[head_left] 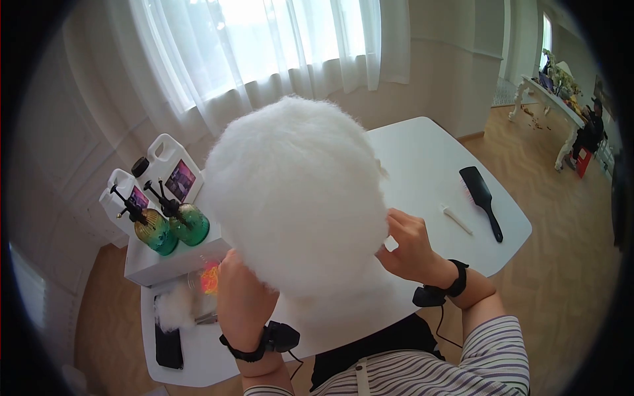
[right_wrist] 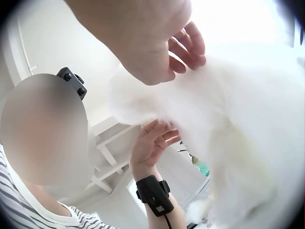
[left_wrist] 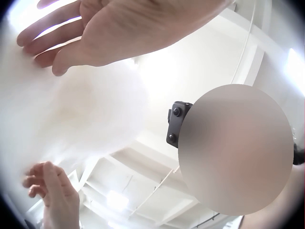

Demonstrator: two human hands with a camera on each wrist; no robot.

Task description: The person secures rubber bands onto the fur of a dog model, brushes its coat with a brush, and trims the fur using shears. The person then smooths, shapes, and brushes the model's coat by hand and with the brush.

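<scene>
A large rounded mass of white fluff (head_left: 297, 191) fills the middle of the head view. At its lower left side is the left hand (head_left: 246, 297); in the left wrist view this hand (left_wrist: 114, 28) has its fingers extended, tips against the fluff (left_wrist: 90, 109). On the opposite side the right hand (head_left: 411, 247) touches the fluff's edge. The right wrist view shows that hand (right_wrist: 147, 43) with gently bent fingers resting on the fluff (right_wrist: 228, 114), pinching nothing visible. The fluff hides some left fingertips in the head view.
Two spray bottles (head_left: 189, 224) and white jugs (head_left: 173, 170) stand on a white box (head_left: 178, 264) at left. Nearby lie colourful bands (head_left: 209, 277), loose fluff (head_left: 175, 309) and a black item (head_left: 169, 346). Right on the table (head_left: 416, 158) are a black brush (head_left: 481, 191) and a white tool (head_left: 457, 220).
</scene>
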